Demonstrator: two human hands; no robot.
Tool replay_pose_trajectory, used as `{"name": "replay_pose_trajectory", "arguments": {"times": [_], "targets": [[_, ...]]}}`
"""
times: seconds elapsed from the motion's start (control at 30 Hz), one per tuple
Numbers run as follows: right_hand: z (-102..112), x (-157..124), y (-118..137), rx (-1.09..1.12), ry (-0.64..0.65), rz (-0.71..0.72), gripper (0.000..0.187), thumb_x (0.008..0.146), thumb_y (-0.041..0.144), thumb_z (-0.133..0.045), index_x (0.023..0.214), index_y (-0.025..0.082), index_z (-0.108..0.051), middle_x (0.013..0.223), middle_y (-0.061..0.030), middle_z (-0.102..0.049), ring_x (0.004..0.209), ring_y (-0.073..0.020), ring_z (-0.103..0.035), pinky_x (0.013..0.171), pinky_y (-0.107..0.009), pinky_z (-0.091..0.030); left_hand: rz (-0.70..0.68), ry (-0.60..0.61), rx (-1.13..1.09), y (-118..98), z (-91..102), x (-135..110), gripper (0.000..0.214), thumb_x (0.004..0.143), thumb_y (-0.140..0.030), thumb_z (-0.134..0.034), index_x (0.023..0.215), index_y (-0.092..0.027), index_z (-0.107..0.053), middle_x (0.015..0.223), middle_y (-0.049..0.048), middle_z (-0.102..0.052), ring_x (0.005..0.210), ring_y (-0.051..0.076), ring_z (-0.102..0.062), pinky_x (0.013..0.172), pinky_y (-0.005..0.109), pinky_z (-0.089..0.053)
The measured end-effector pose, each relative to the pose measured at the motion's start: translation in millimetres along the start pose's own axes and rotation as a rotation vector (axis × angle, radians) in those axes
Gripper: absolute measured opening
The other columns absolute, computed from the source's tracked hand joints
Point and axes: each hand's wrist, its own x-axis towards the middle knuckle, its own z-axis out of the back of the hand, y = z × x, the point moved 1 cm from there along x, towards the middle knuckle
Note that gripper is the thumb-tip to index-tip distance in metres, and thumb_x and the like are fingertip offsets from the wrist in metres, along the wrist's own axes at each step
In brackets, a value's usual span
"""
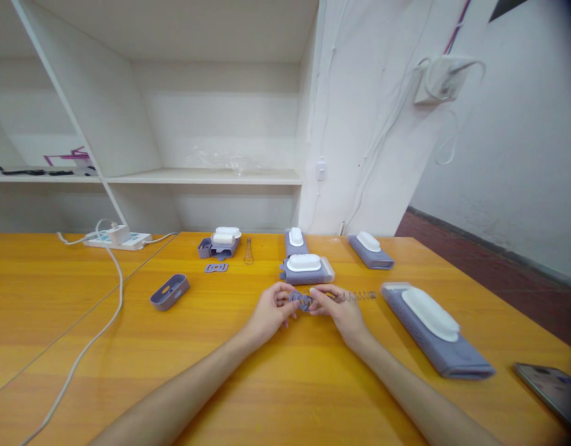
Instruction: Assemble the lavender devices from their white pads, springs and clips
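left hand pinches the small grey plate mid desk, short of the back edge; right hand pinches the spring, loose end toward the right edge. i'd keep the plate steady and the spring straight, no yanking.

Person: bare left hand and bare right hand, bare left forearm and bare right forearm.
Slim fingers, narrow uncovered wrists. Both forearms smooth in outline, widening evenly from wrist toward the elbow, cropped at the bottom edge. Nails and finer skin marks too small to make out.
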Motion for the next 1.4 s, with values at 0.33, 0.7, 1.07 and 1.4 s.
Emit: {"name": "replay_pose_trajectory", "arguments": {"times": [0.33, 0.7, 1.07, 1.4], "targets": [[-5.6, -8.3, 1.6, -0.282, 0.021, 0.244, 0.018, 0.076, 0.035, -0.064, 0.081, 0.018, -0.063, 0.072, -0.0016, -0.063, 0.065, -0.0146, -0.058, 0.059, -0.025, -0.044, -0.056, -0.105, 0.048, -1.7, 4.5, 2.6, 0.044, 0.073, -0.051, -0.059, 0.093, -0.012, -0.059, 0.068, 0.0026, -0.061, 0.056, 0.012, -0.057, 0.041, 0.018, -0.041], [-8.5, -8.3, -10.9, -0.209, 0.082, 0.165, 0.024, 0.075, 0.036, -0.065, 0.086, 0.019, -0.052, 0.062, 0.0014, -0.059, 0.054, -0.0135, -0.056, 0.05, -0.023, -0.042, -0.025, -0.019, 0.007, 3.2, -0.6, -3.5, 0.047, 0.074, -0.044, -0.062, 0.108, -0.012, -0.052, 0.081, 0.0072, -0.064, 0.062, 0.016, -0.064, 0.047, 0.023, -0.049], [-3.5, -9.5, -5.5, -0.43, -0.047, 0.398, 0.021, 0.08, 0.033, -0.059, 0.067, 0.019, -0.05, 0.075, -0.0019, -0.054, 0.067, -0.0139, -0.054, 0.054, -0.022, -0.042, -0.073, -0.055, -0.052, 10.3, 2.9, 1.3, 0.048, 0.066, -0.038, -0.07, 0.102, -0.012, -0.052, 0.076, 0.0044, -0.062, 0.063, 0.016, -0.063, 0.045, 0.021, -0.047], [-8.8, -9.9, -0.1, -0.183, 0.028, 0.209, 0.026, 0.078, 0.037, -0.061, 0.095, 0.019, -0.054, 0.061, 0.0012, -0.059, 0.054, -0.0149, -0.057, 0.051, -0.025, -0.047, -0.115, -0.016, 0.014, 9.1, 4.4, 1.7, 0.043, 0.07, -0.033, -0.067, 0.104, -0.012, -0.052, 0.078, 0.0043, -0.06, 0.064, 0.013, -0.057, 0.045, 0.019, -0.043]]}}
